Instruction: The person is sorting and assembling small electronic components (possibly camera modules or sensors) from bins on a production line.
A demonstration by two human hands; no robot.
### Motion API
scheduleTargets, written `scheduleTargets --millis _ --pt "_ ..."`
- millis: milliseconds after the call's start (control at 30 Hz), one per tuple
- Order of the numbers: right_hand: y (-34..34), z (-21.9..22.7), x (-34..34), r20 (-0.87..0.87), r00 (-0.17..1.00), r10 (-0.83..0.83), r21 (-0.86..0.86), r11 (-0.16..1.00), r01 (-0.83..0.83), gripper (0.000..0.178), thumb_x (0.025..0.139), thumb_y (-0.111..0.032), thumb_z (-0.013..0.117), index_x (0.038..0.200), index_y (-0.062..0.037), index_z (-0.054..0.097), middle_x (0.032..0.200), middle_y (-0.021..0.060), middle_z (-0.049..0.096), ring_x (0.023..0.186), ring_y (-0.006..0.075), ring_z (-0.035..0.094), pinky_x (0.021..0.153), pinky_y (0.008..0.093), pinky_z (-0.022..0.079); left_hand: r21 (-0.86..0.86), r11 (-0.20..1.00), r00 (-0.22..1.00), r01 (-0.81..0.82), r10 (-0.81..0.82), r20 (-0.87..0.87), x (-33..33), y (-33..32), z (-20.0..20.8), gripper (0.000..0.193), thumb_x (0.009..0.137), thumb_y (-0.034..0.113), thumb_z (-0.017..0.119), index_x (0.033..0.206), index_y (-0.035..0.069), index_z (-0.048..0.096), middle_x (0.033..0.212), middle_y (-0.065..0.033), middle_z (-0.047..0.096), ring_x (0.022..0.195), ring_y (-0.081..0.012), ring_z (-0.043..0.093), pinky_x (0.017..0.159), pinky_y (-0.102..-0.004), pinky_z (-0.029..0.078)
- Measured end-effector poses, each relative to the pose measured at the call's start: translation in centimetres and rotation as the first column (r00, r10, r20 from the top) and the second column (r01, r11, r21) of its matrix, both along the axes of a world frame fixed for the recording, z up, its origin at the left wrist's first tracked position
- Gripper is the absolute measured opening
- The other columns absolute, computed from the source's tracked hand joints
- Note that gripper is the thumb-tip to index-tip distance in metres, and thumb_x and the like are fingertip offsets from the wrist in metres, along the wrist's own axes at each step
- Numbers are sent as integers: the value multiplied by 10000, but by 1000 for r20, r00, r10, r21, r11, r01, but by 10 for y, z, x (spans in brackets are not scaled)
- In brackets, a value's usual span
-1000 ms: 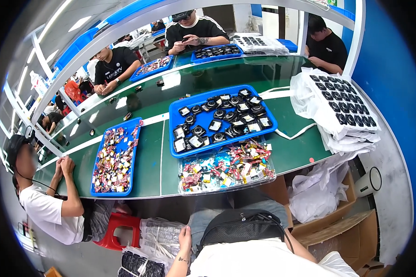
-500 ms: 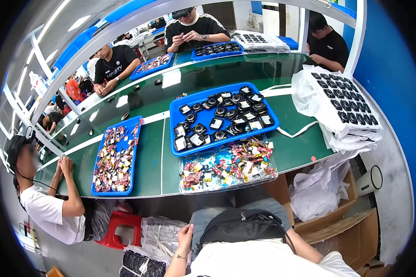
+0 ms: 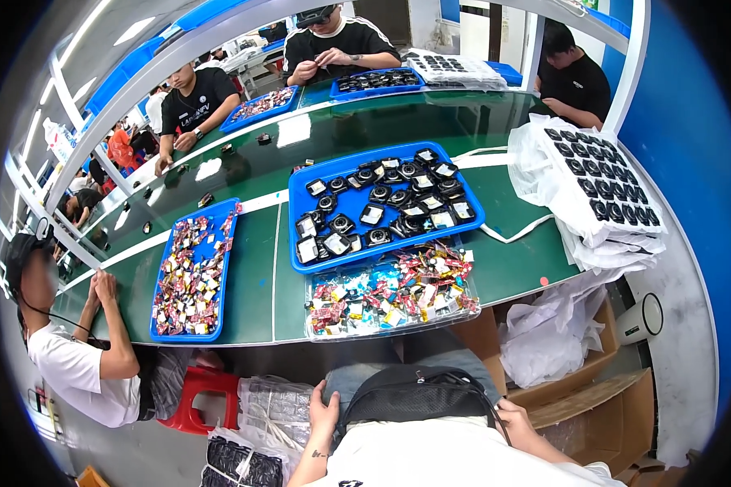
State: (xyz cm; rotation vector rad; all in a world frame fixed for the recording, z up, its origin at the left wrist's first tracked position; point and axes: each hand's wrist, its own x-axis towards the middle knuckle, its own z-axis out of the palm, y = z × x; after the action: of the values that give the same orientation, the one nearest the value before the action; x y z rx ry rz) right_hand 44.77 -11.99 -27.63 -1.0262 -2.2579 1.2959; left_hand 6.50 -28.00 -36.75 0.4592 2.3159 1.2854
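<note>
My left hand (image 3: 324,411) is beside my left thigh, next to the black waist pack (image 3: 418,399). Its thumb and fingers are apart and nothing shows between them. On the other side of the pack, my right hand (image 3: 514,420) rests near the thin black strap, its fingers partly hidden. In front of me on the green table, a blue tray (image 3: 300,203) holds many small black camera-like units with white labels. A clear plastic tray (image 3: 312,331) at the table's front edge holds a heap of small red, yellow and white parts with wires.
A second blue tray (image 3: 156,304) of similar parts stands left, near a seated co-worker (image 3: 85,369). Stacked white trays of black parts (image 3: 601,174) lie right. Below them are cardboard boxes (image 3: 601,414) with white plastic sheets. A red stool (image 3: 195,406) is at lower left; other people sit across the table.
The view has shifted slightly, so the table things sit a little further left. My left hand's fingers have spread, and my right hand has come into view beside the waist pack.
</note>
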Motion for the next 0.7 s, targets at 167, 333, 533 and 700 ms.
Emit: scheduleTargets --millis 167,333,533,700 --pt "8 32 -12 254 966 -44 171 985 0 175 748 -13 535 842 -17 682 1006 184 624 886 371 614 766 411 500 13 935 905 353 -338 -260 6 23 72 301 814 111 637 1099 13 624 1118 -164 634 1075 -279 594 930 -349 441" --pt "37 79 -43 -315 918 -239 -465 883 70 391 853 50 483 1228 -24 404 1200 182 576 1026 261 616 821 317 491 238 749 781 619 -556 -284 53 71 185 187 779 -4 643 964 -14 668 926 -133 685 864 -219 656 797 -291 497" --pt "31 108 -119 -647 654 -392 -638 748 -183 297 929 -103 501 1200 -6 428 1246 177 510 1059 256 597 745 299 557 360 532 642 766 -604 -472 98 116 221 452 654 87 811 1048 -10 613 948 -134 612 783 -205 598 658 -271 505" --pt "25 101 -127 -576 700 -422 -714 677 -179 334 941 -138 532 1231 -1 442 1194 144 549 1037 184 597 788 305 561 483 599 755 639 -611 -240 103 113 193 398 706 15 763 1064 -15 592 939 -100 569 761 -141 569 660 -234 483"
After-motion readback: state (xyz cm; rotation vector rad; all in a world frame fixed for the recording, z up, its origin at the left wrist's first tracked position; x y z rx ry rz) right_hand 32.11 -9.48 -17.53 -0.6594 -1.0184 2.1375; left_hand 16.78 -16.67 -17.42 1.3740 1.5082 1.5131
